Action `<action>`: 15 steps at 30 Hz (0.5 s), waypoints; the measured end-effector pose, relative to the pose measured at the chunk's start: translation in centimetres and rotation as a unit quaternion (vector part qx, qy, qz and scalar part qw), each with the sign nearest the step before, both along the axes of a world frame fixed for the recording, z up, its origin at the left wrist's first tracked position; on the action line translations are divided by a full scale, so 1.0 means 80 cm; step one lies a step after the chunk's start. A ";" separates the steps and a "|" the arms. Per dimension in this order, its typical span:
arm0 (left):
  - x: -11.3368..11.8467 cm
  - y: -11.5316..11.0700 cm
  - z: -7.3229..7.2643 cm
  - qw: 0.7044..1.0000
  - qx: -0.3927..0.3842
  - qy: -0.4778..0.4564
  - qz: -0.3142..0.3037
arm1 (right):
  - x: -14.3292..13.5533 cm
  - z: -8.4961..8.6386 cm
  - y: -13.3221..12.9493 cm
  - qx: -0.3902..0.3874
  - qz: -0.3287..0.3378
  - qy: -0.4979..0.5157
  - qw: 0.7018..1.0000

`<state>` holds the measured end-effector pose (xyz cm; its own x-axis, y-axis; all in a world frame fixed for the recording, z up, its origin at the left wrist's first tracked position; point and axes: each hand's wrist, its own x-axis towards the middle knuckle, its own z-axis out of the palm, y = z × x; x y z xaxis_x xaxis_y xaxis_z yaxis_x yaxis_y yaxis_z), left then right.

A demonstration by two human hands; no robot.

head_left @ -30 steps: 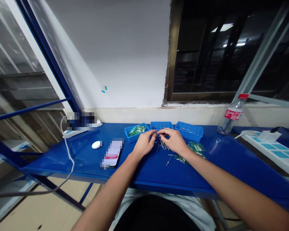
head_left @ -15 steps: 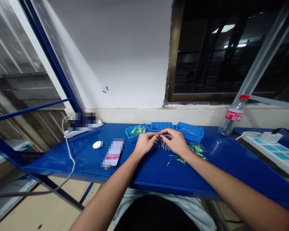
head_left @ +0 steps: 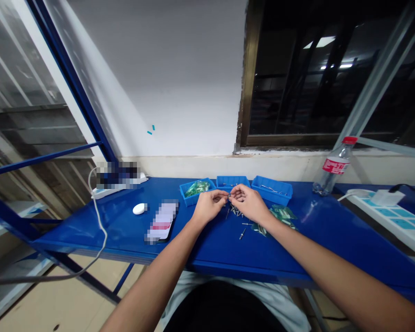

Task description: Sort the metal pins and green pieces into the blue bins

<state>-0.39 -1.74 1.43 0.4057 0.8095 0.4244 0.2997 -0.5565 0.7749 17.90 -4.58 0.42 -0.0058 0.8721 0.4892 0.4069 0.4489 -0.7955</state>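
My left hand [head_left: 209,205] and my right hand [head_left: 249,203] meet at the fingertips over the blue table, each closed in a pinch. Between them is something small and metallic, too small to name. Just below lies a pile of metal rivets [head_left: 235,211], partly hidden by my right hand; a loose rivet [head_left: 242,234] lies nearer the front edge. Green-tinted plastic bags [head_left: 282,213] rest beside my right wrist. Behind my hands stand a left blue bin [head_left: 191,200] with green bags in it, a middle blue bin [head_left: 233,178] and a right blue bin [head_left: 278,197] holding thin metal pieces.
A phone [head_left: 163,219] and a white oval object [head_left: 139,209] lie on the left. A plastic bottle [head_left: 333,168] with a red cap stands at the back right. Power strips [head_left: 397,220] lie at both ends, and a grey cable [head_left: 105,235] hangs over the left edge.
The fingers of both hands have shifted slightly around the small piece, with the right fingers more curled. The view has moved very slightly.
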 end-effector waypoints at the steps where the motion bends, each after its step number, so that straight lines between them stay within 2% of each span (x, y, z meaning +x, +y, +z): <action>1: 0.000 0.000 0.001 1.000 0.001 -0.003 -0.002 | 0.000 0.001 0.000 0.001 0.003 0.001 1.000; 4: 0.000 -0.001 0.003 1.000 0.004 0.002 -0.001 | 0.000 0.004 -0.001 0.012 -0.004 -0.031 0.999; 8: -0.001 -0.002 0.004 1.000 -0.014 0.020 -0.018 | 0.003 0.006 0.000 0.066 -0.046 -0.103 0.991; 12: -0.003 -0.001 0.003 0.999 -0.020 0.021 -0.042 | 0.006 0.006 0.001 0.076 -0.003 -0.090 0.993; 15: -0.003 0.000 0.003 0.999 -0.017 0.019 -0.036 | 0.007 0.008 -0.002 0.106 0.018 -0.113 0.988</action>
